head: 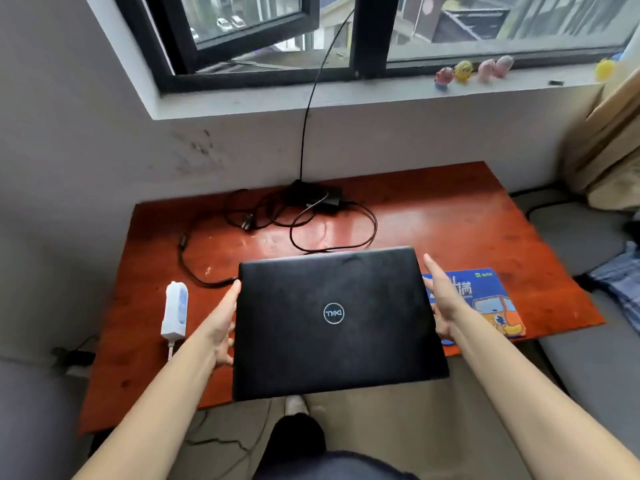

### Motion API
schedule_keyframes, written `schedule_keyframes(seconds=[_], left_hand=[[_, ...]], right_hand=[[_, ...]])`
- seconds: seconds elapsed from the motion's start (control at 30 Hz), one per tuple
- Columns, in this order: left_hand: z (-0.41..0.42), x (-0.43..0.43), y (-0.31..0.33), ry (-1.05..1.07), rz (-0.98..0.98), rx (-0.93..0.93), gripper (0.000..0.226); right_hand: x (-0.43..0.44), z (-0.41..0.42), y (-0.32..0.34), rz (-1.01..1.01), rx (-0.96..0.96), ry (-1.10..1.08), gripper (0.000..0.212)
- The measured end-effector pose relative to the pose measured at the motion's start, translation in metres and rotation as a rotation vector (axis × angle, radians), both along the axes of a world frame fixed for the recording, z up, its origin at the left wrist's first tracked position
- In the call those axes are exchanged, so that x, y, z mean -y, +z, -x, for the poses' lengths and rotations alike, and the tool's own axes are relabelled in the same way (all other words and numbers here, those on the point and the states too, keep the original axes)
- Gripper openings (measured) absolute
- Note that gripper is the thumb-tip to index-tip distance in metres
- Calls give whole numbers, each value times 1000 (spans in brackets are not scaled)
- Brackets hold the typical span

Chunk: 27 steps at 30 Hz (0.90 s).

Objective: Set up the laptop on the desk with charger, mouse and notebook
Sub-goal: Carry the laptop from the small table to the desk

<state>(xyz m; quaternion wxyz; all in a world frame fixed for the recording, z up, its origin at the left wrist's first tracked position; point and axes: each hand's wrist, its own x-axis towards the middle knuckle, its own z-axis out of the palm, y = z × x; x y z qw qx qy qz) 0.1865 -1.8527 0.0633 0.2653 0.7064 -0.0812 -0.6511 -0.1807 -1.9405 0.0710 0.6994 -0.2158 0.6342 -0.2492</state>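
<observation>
Laptop [334, 320]: closed, black, lid logo upward; held at centre frame over the near edge of the worktop [450, 216]
Left hand [221, 323]: pressed flat to the laptop's left edge; fingers extended, gripping it
Right hand [441, 296]: pressed flat to the right edge; fingers straight, gripping it
Charger [317, 197]: black brick with tangled cable; upper centre, against the wall
Mouse pad [485, 303]: blue, right of centre; partly behind the right hand
White device [176, 311]: left of the laptop; lay on the worktop

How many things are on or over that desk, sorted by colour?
Black: 2, the laptop held between both hands, and the charger with its cables.
White: 1, the switch box.
Blue: 1, the mouse pad.
Total: 4
</observation>
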Motion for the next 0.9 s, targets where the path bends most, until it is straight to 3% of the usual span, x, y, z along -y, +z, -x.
schedule_keyframes(seconds=[0.33,0.7,0.9], left_hand=[[-7,93,-43,-13,-229,-53,66],[7,141,-61,126,-297,42,73],[17,144,-70,194,-308,46,63]], right_hand=[[70,-16,-56,-201,-99,-81,70],[146,-24,-83,-164,-163,65,70],[150,-15,-89,-241,-105,80,72]])
